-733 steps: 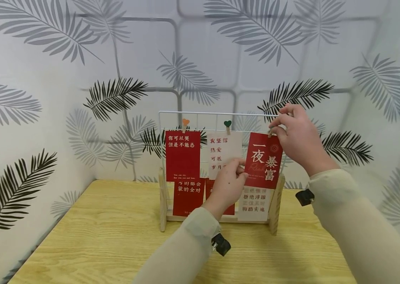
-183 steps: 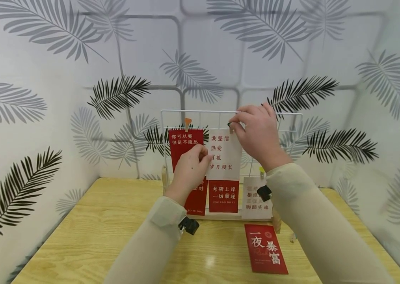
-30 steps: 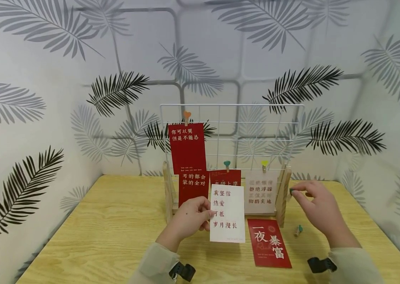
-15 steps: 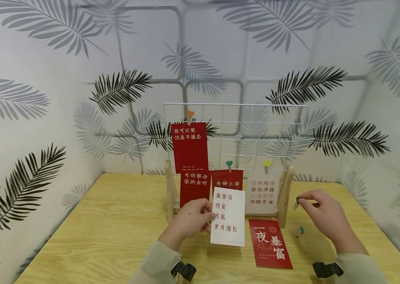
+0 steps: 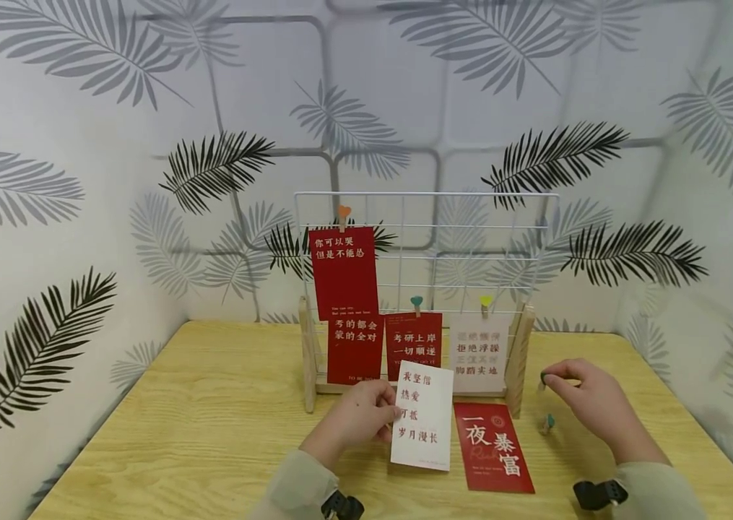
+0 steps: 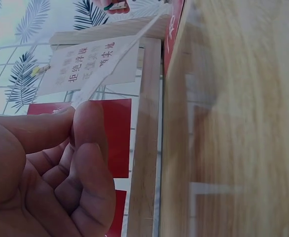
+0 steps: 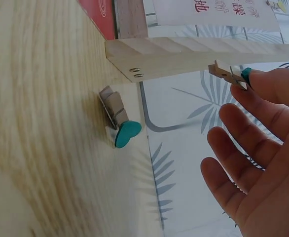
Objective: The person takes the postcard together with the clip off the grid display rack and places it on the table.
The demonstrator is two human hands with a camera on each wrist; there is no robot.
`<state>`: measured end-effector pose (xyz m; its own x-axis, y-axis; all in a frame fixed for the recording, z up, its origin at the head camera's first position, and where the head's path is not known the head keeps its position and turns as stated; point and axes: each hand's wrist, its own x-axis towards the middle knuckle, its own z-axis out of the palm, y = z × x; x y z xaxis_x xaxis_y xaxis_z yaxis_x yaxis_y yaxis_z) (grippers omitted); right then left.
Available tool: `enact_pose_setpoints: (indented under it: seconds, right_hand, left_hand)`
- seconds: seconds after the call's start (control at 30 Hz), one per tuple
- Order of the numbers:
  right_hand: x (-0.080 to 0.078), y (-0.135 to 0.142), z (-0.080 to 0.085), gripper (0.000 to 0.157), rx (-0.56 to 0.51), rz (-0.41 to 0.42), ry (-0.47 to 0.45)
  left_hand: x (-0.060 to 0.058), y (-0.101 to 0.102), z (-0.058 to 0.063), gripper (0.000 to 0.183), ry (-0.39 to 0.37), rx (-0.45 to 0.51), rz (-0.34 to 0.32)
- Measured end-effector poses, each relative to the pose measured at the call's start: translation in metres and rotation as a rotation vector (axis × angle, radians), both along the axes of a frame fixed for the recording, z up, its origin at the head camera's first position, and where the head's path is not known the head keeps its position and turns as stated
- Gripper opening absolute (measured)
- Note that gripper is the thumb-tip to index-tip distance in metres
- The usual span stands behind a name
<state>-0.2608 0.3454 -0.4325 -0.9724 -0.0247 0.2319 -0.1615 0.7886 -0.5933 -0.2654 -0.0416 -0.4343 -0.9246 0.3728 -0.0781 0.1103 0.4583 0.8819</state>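
Observation:
My left hand (image 5: 356, 419) pinches a white card (image 5: 422, 433) with red writing by its left edge, tilted just over the table in front of the rack. In the left wrist view the card (image 6: 97, 79) shows nearly edge-on between thumb and finger. My right hand (image 5: 590, 404) holds a small wooden clothespin (image 7: 226, 75) with a dark green top between thumb and forefinger, right of the rack; its other fingers are spread loosely. Below it on the table lies another clothespin (image 7: 116, 111) with a teal heart. A red card (image 5: 493, 448) lies flat between the hands.
A white wire grid rack (image 5: 470, 225) with wooden feet (image 5: 518, 361) stands at the back. An upper-left red card (image 5: 344, 278) hangs by an orange-heart clothespin (image 5: 343, 217). Two lower red cards and a white card (image 5: 479, 354) also hang there. Behind is a leaf-patterned wall (image 5: 379, 87).
The upper-right red card came off the rack onto the table. The upper-middle white card left the grid with its clothespin. Over the last second, both hands have lowered towards the table.

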Motion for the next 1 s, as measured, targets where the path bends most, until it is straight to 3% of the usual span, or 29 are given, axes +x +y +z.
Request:
enact_pose_setpoints:
  seconds: [0.47, 0.63, 1.0]
  right_hand:
    - [-0.002, 0.019, -0.012, 0.031, 0.032, 0.007, -0.132]
    - [-0.003, 0.026, -0.013, 0.029, 0.036, -0.003, -0.155]
    - [-0.006, 0.044, -0.017, 0.029, 0.071, 0.040, -0.225]
  left_hand:
    - [0.000, 0.003, -0.018, 0.012, -0.039, -0.077, 0.042]
    - [0.000, 0.006, -0.019, 0.016, -0.066, -0.081, 0.067]
    - [0.004, 0.014, -0.022, 0.027, -0.125, -0.065, 0.059]
